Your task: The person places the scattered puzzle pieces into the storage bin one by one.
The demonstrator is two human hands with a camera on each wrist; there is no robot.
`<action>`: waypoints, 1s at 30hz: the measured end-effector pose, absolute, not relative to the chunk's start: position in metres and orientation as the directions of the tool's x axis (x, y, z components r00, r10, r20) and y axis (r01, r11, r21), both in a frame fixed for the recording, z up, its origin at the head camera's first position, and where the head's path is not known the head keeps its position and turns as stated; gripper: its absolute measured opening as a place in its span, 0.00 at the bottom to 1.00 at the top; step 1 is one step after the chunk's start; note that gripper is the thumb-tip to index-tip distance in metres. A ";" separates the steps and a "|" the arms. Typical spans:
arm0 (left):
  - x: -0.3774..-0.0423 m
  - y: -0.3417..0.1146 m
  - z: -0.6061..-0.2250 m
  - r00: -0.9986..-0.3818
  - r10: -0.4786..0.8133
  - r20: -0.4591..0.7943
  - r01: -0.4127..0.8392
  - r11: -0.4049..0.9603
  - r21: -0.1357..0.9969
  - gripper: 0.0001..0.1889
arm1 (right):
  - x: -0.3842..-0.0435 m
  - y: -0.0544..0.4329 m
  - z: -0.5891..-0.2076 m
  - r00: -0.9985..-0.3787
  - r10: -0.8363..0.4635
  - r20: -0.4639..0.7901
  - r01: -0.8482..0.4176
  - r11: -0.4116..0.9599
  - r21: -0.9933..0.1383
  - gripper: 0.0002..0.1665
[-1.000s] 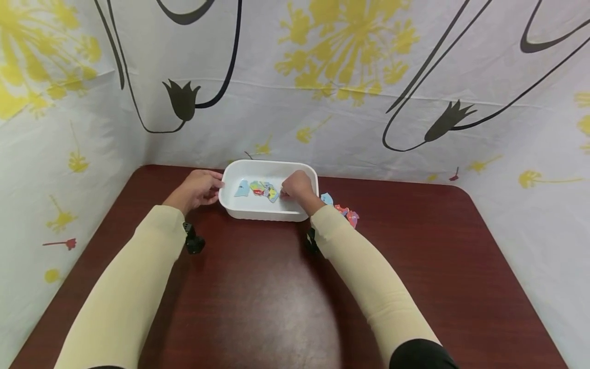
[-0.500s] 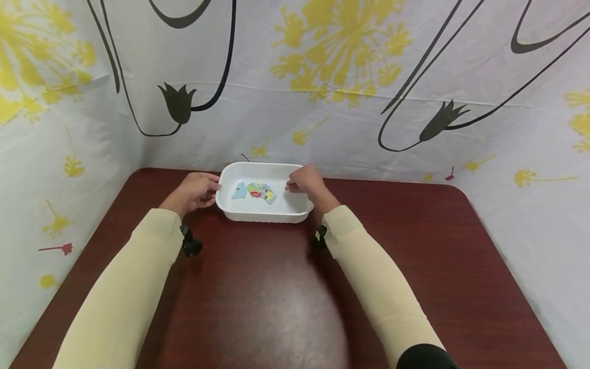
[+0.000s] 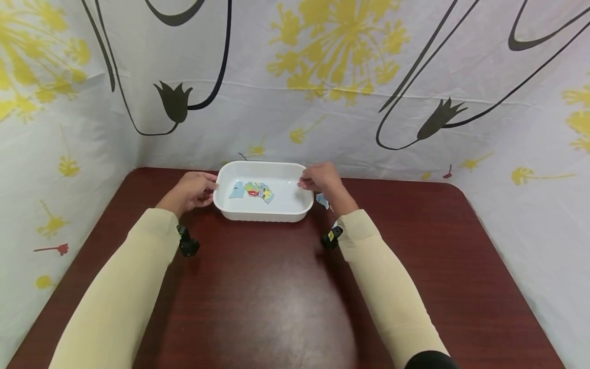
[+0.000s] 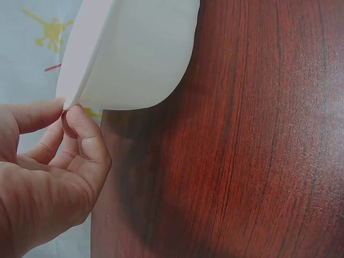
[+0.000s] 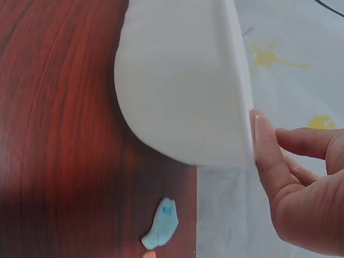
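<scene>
A white plastic tub (image 3: 262, 216) stands near the far edge of the table. Inside it lie a pale blue puzzle-like piece (image 3: 237, 190) and, just right of that, a multicoloured cluster of flat printed pieces (image 3: 259, 191). My left hand (image 3: 195, 188) pinches the tub's left rim between thumb and finger, plain in the left wrist view. At the opposite end, my right hand (image 3: 323, 180) is at the right rim. In the right wrist view one fingertip (image 5: 258, 126) lies along the rim's edge, the other fingers loosely bent with nothing between them.
On the table right of the tub, a light blue piece (image 5: 161, 223) lies with an orange one (image 5: 149, 254) beside it, partly behind my right wrist in the head view. A patterned white cloth (image 3: 341, 128) hangs behind the dark red wooden table (image 3: 258, 287).
My right hand has risen out of the tub and moved right to its rim. The left hand keeps its hold on the left rim. The pieces inside stay in place.
</scene>
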State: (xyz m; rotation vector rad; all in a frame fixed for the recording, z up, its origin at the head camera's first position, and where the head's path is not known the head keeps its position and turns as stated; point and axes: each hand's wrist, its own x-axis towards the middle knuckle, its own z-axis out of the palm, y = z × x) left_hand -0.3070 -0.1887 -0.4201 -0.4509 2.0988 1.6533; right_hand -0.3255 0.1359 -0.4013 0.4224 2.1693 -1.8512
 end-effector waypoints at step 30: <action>-0.310 -0.189 -0.423 -0.855 0.006 -0.519 -0.502 0.246 0.829 0.21 | -0.300 0.196 -0.407 -0.921 0.118 -0.372 0.390 0.223 -0.893 0.15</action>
